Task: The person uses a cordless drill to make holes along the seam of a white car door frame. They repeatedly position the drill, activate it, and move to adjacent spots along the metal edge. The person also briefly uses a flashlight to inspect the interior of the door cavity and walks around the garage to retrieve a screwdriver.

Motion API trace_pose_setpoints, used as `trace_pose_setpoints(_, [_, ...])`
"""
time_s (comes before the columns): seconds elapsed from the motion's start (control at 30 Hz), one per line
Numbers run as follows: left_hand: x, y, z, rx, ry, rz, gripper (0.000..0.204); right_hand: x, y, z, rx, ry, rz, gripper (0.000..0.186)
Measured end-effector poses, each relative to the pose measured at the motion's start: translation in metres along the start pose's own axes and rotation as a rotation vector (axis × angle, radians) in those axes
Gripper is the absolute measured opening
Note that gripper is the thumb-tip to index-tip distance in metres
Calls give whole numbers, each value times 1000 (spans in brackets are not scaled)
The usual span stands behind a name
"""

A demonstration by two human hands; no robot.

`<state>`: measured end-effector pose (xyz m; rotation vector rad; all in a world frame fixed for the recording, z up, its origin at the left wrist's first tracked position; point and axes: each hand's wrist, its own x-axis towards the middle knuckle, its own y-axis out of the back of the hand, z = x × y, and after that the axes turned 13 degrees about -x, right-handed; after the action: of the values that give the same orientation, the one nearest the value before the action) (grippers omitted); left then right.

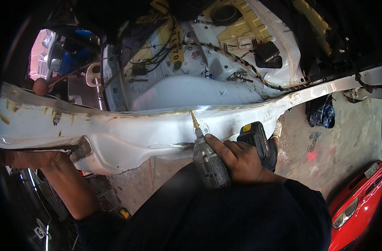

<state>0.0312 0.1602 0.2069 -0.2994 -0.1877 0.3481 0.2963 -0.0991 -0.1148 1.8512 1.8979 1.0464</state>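
Note:
In my right hand is a grey cordless drill, gripped with the index finger laid along its side. A gold step bit sits in its chuck, the tip at the upper edge of a white car body panel. I cannot tell whether the tip touches the metal. The drill's black battery, with a yellow patch, sticks out beyond my knuckles. Far left, my left hand is up against the underside of the panel's lower edge; its fingers are in shadow and mostly hidden.
Behind the panel lies the stripped car interior, with a wiring harness, bare metal and a black box. A red car stands at lower right on the concrete floor. A blue patterned bag lies at the right.

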Motion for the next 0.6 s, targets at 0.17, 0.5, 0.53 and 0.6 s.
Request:
trace_pose_setpoints(0.17, [32, 15, -8, -87, 63, -69, 84, 0, -1, 0, 7, 3, 17, 82])
trace_pose_setpoints(0.5, [19, -15, -15, -9, -28, 5, 92, -6, -9, -3, 66, -64, 36, 88])
trace_pose_setpoints(0.53, [19, -16, -20, -16, -37, -5, 94, -7, -12, -5, 80, -74, 54, 90])
trace_pose_setpoints(0.6, [28, -13, -29, -32, -62, -47, 99, -7, -19, -6, 83, -90, 114, 92])
